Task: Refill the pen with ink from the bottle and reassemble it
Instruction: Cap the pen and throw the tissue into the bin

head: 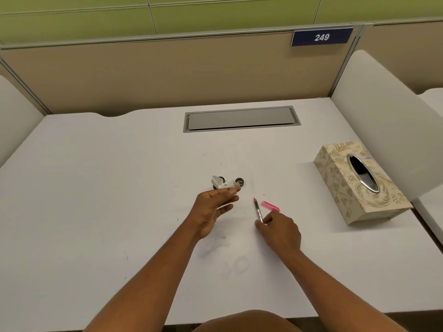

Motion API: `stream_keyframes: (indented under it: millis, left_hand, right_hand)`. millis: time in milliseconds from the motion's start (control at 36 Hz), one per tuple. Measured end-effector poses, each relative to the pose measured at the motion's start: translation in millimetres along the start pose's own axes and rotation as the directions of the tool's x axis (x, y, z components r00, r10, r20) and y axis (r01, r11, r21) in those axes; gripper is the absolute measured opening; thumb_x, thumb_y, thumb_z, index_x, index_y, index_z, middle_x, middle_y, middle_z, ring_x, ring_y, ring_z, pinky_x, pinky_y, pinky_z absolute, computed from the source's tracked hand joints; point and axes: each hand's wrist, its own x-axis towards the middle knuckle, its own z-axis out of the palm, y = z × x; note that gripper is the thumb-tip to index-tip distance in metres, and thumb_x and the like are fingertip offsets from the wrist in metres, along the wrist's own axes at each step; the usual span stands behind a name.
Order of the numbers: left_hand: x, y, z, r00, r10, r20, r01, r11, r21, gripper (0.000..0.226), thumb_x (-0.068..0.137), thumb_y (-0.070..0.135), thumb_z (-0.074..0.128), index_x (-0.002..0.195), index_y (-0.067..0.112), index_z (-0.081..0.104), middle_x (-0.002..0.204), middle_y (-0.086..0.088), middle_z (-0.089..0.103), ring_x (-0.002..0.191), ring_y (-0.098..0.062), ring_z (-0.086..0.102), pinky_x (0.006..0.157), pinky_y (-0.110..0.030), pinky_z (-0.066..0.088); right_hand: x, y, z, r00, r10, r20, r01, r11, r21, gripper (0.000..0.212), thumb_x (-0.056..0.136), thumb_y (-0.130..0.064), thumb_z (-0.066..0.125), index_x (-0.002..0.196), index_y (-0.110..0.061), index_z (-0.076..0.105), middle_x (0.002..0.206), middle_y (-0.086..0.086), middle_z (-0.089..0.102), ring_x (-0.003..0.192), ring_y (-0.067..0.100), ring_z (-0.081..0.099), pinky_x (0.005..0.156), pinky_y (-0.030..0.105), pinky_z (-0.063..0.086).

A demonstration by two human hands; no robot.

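Note:
A small white ink bottle (pixel 221 182) sits mid-desk, and a round black cap (pixel 239 181) lies just to its right. My left hand (pixel 213 209) is right in front of the bottle, fingers apart and palm turned right. Its thumb tip reaches the bottle's near edge, but the hand does not grip it. A thin pen (pixel 257 208) with a dark pointed tip points away from me. My right hand (pixel 279 232) pinches its rear end. A pink pen part (pixel 270 206) lies on the desk just right of the pen.
A patterned tissue box (pixel 359 183) stands at the right of the white desk (pixel 119 200). A grey cable hatch (pixel 241 119) is set into the desk at the back. Beige partitions close off the back and sides. My knee shows below the front edge.

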Motion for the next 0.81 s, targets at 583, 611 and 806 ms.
stream_keyframes:
  millis: [583,611,806]
  left_hand:
    - [-2,-1,-8,0.997,-0.012,0.076,0.008,0.999,0.05,0.018,0.092,0.016,0.069,0.106,0.011,0.078,0.119,-0.003,0.074,0.106,-0.018,0.071,0.092,-0.031,0.053]
    - [-2,-2,-9,0.997,-0.009,0.075,0.005,0.998,0.061,0.019,0.092,0.016,0.068,0.108,0.01,0.077,0.119,-0.002,0.075,0.107,-0.019,0.071,0.092,-0.03,0.053]
    - [-2,-2,-19,0.995,0.001,0.103,-0.019,0.985,0.173,0.025,0.09,0.016,0.07,0.112,0.005,0.076,0.118,-0.005,0.075,0.11,-0.023,0.07,0.088,-0.029,0.053]
  right_hand:
    - [4,-25,-19,0.996,-0.084,0.001,0.073,0.874,0.48,0.021,0.089,-0.033,0.064,0.074,-0.019,0.068,0.069,-0.011,0.066,0.064,0.01,0.059,0.063,0.024,0.043]
    - [3,-32,-24,0.995,-0.089,0.047,0.046,0.814,0.579,0.02,0.089,-0.031,0.066,0.075,-0.018,0.07,0.07,-0.009,0.067,0.065,0.01,0.057,0.065,0.025,0.044]
    - [-1,-69,-44,0.91,-0.151,0.386,-0.193,0.671,0.716,0.031,0.092,-0.048,0.06,0.09,-0.025,0.08,0.086,-0.005,0.069,0.077,0.013,0.055,0.071,0.031,0.038]
